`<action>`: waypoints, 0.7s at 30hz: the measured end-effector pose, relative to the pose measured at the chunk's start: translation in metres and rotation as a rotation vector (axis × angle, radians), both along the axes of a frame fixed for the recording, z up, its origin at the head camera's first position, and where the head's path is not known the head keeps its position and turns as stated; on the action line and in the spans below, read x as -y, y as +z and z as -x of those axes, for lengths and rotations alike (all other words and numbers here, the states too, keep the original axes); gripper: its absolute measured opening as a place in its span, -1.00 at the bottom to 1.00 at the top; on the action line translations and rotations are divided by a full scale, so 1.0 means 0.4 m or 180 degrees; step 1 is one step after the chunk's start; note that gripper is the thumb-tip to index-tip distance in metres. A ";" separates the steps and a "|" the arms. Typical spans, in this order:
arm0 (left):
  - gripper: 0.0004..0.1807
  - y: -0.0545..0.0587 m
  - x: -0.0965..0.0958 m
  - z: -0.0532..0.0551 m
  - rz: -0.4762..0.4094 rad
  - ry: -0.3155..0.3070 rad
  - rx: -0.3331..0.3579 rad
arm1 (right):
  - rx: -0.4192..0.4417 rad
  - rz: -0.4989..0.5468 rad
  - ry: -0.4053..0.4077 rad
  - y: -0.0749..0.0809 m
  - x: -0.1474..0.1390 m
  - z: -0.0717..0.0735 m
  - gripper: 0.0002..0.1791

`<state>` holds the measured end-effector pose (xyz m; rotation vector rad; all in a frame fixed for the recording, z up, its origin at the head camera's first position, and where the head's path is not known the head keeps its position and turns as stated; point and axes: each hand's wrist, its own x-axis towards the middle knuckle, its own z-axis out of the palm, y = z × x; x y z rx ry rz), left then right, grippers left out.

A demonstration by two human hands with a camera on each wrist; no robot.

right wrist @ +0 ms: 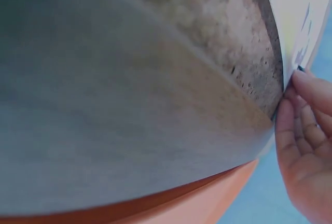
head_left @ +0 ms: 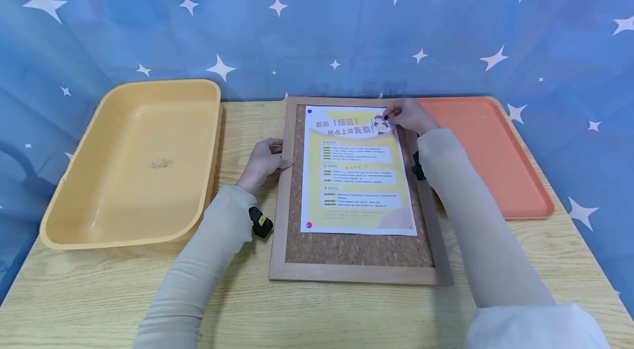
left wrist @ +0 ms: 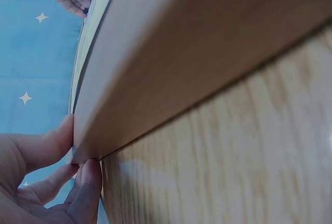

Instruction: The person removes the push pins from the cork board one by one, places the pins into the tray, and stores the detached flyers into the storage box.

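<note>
A wood-framed corkboard (head_left: 359,250) lies on the table with a printed paper sheet (head_left: 358,178) on it. My left hand (head_left: 263,162) grips the board's left edge, its thumb on the frame and its fingers against the side, as the left wrist view shows. At the sheet's top right corner, my right hand (head_left: 410,115) pinches a small black push pin (head_left: 386,117) against the paper. A dark blue pin (head_left: 310,111) is in the top left corner, a pink pin (head_left: 309,225) in the bottom left. A tiny dark spot marks the bottom right; I cannot tell if it is a pin.
To the left stands a deep yellow basin (head_left: 148,167). An orange tray (head_left: 495,162) lies on the right, partly behind the board and my right arm. The wooden table (head_left: 247,305) ends at a blue curtain (head_left: 317,24) with white stars.
</note>
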<state>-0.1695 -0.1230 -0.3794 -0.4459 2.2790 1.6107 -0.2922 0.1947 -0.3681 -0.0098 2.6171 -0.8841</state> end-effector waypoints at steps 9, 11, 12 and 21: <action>-0.37 0.000 -0.002 0.000 0.0035 0.0028 0.0012 | 0.0076 -0.0021 0.0078 0.007 0.008 0.000 -0.72; -0.37 0.001 -0.003 -0.001 0.0038 0.0039 0.0011 | 0.0124 -0.0020 0.0063 0.009 0.012 -0.001 -0.71; -0.37 0.001 -0.003 -0.002 0.0042 0.0037 0.0009 | 0.0140 -0.0022 0.0059 0.010 0.013 -0.001 -0.71; -0.38 0.001 -0.005 -0.003 0.0040 0.0053 -0.0008 | 0.0169 -0.0036 -0.0016 0.007 0.027 -0.001 -0.70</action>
